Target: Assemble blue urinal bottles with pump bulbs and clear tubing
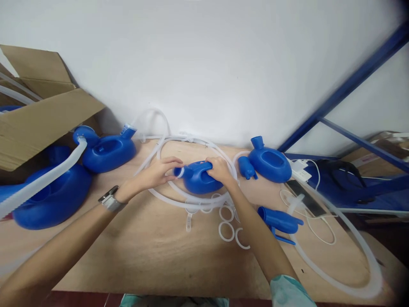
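Note:
A blue plastic urinal bottle lies tilted on the table in front of me, its neck pointing left. My right hand is closed around its handle. At the mouth of the bottle, a white ring sits against the blue neck. My left hand curls its thumb and fingers around this ring and mouth; the exact contact is partly hidden. Several loose white rings lie on the wood just below the bottle. Clear tubing loops around and behind it.
More blue bottles stand at the left and the right. Blue tube-fitted lids lie on the wooden table at right, near a phone and power strip. An open cardboard box is at left; a blue metal frame rises at right.

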Action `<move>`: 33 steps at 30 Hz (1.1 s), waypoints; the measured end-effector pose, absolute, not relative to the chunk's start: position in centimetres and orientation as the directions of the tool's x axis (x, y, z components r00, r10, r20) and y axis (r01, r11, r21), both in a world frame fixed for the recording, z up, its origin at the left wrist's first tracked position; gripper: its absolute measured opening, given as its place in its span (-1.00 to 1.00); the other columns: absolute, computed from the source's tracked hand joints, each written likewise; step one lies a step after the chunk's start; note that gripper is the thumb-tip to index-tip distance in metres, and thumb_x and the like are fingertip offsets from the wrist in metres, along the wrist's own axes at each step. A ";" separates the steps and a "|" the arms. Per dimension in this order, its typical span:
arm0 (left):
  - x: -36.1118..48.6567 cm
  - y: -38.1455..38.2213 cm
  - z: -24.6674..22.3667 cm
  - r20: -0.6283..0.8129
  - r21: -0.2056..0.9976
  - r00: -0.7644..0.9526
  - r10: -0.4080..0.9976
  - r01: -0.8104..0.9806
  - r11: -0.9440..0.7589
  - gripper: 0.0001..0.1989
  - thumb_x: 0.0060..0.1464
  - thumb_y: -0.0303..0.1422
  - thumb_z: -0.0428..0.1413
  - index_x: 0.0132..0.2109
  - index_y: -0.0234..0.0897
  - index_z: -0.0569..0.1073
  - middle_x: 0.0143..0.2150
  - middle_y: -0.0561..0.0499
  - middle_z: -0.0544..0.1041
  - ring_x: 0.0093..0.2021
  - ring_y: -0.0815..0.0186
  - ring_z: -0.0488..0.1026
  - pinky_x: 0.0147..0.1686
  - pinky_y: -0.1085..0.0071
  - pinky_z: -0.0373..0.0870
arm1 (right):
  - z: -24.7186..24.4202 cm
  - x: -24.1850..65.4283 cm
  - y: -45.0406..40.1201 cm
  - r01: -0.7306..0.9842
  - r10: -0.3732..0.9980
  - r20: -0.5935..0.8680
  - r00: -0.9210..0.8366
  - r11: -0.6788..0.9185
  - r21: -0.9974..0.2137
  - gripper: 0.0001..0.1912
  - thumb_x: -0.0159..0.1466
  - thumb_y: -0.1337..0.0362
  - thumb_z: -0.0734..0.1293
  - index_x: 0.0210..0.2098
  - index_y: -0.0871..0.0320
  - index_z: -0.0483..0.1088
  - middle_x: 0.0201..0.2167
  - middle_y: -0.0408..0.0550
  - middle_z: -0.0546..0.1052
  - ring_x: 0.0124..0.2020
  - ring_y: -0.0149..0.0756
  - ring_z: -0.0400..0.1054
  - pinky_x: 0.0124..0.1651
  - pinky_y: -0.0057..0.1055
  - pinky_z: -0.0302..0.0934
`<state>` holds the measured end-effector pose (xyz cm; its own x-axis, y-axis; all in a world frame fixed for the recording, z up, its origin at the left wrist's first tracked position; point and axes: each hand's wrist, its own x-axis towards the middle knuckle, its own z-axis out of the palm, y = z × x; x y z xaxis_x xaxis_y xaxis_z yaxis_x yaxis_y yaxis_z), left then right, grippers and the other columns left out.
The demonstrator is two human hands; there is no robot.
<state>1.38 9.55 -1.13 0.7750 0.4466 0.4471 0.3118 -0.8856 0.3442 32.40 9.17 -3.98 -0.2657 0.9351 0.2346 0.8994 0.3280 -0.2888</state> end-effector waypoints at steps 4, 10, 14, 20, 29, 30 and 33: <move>1.1 9.8 -1.4 0.492 0.205 0.812 0.314 0.243 -0.948 -0.61 0.44 -0.34 0.10 0.33 -0.19 0.47 0.29 -0.22 0.56 0.27 0.09 0.55 0.26 0.16 0.54 | -4.1 32.5 9.3 0.897 0.932 0.231 -0.279 0.339 -0.285 -0.79 0.11 0.40 0.33 -0.30 0.10 0.58 -0.23 0.06 0.71 -0.14 -0.05 0.53 -0.11 -0.32 0.21; 0.9 9.8 -1.1 0.499 0.146 0.832 0.240 0.192 -0.970 -0.57 0.44 -0.40 0.07 0.37 -0.17 0.45 0.35 -0.16 0.53 0.35 0.14 0.49 0.34 0.21 0.48 | -4.1 32.5 9.4 0.891 0.925 0.239 -0.295 0.357 -0.281 -0.81 0.10 0.38 0.33 -0.33 0.11 0.57 -0.26 0.05 0.71 -0.18 -0.07 0.51 -0.13 -0.31 0.19; 1.7 10.2 -0.9 0.438 0.258 0.838 0.326 0.230 -0.938 -0.49 0.39 -0.24 0.15 0.42 -0.12 0.41 0.39 -0.16 0.48 0.33 0.08 0.51 0.32 0.15 0.48 | -4.2 32.5 9.2 0.890 0.920 0.252 -0.298 0.364 -0.276 -0.79 0.11 0.38 0.32 -0.31 0.11 0.58 -0.28 0.05 0.71 -0.21 -0.07 0.51 -0.13 -0.29 0.19; 5.3 10.0 -1.5 0.321 0.528 0.778 0.541 0.327 -0.784 -0.04 0.21 0.24 0.17 0.54 -0.19 0.19 0.53 -0.23 0.27 0.51 -0.16 0.22 0.50 -0.10 0.11 | -4.4 32.2 8.9 0.885 0.913 0.266 -0.309 0.379 -0.271 -0.79 0.17 0.38 0.34 -0.24 0.11 0.60 -0.24 0.05 0.72 -0.17 -0.05 0.53 -0.04 -0.27 0.22; 8.1 9.8 -3.7 0.402 0.825 0.465 0.789 0.189 -0.532 -0.13 0.40 0.23 -0.24 0.50 -0.35 0.26 0.46 -0.34 0.36 0.43 -0.11 0.34 0.45 -0.14 0.18 | -4.2 31.9 8.9 0.877 0.909 0.244 -0.338 0.398 -0.268 -0.83 0.22 0.37 0.34 -0.27 0.11 0.59 -0.26 0.06 0.72 -0.18 -0.06 0.54 -0.03 -0.26 0.21; 8.1 9.8 -3.5 0.409 0.812 0.484 0.774 0.194 -0.550 -0.13 0.39 0.24 -0.21 0.50 -0.34 0.26 0.46 -0.33 0.36 0.44 -0.11 0.34 0.45 -0.12 0.19 | -4.0 31.9 8.9 0.876 0.908 0.236 -0.345 0.402 -0.267 -0.82 0.20 0.38 0.34 -0.27 0.11 0.59 -0.27 0.06 0.72 -0.18 -0.05 0.54 -0.04 -0.26 0.21; 7.8 9.7 -2.7 0.429 0.747 0.559 0.710 0.223 -0.627 -0.15 0.39 0.23 -0.19 0.52 -0.28 0.23 0.48 -0.29 0.34 0.47 -0.11 0.29 0.47 -0.09 0.14 | -3.7 31.9 8.8 0.873 0.908 0.216 -0.360 0.410 -0.265 -0.78 0.14 0.41 0.35 -0.26 0.12 0.60 -0.28 0.05 0.71 -0.19 -0.05 0.54 -0.04 -0.27 0.22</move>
<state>7.82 9.68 -2.66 0.5589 0.7098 0.4288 0.2227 -0.6265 0.7469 31.93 8.84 -3.69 -0.3603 0.9075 0.2159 0.8728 0.4097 -0.2654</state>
